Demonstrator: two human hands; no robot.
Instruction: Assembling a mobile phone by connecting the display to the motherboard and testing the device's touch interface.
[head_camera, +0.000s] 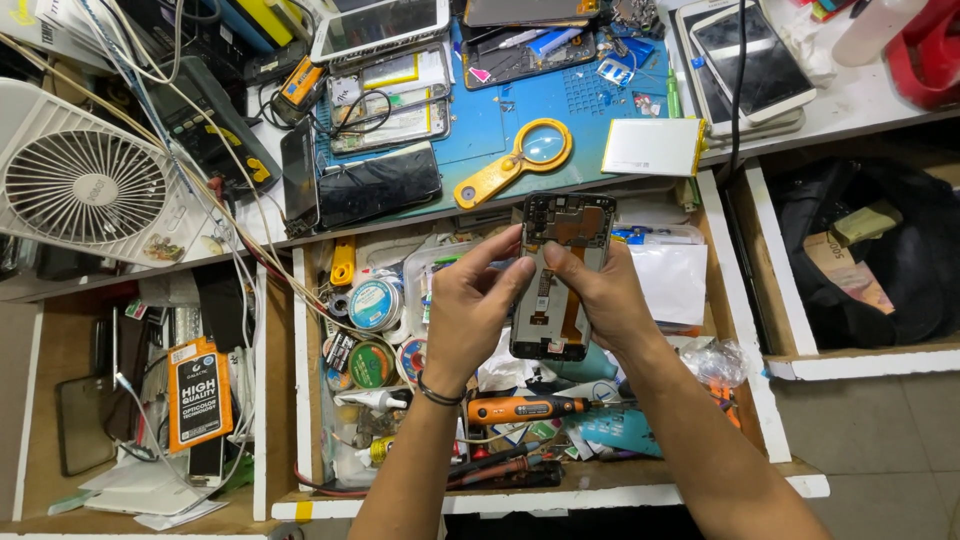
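Holding opened phone (556, 280) between both hands.

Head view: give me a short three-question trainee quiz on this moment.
1. True or false: both hands hold the opened phone above the open drawer.
2. Which tool lies on the blue mat? A) yellow magnifying glass B) hammer C) scissors
3. What orange tool lies in the drawer, below the left hand and right hand?

Key: 1 true; 2 A, the yellow magnifying glass; 3 the orange screwdriver.
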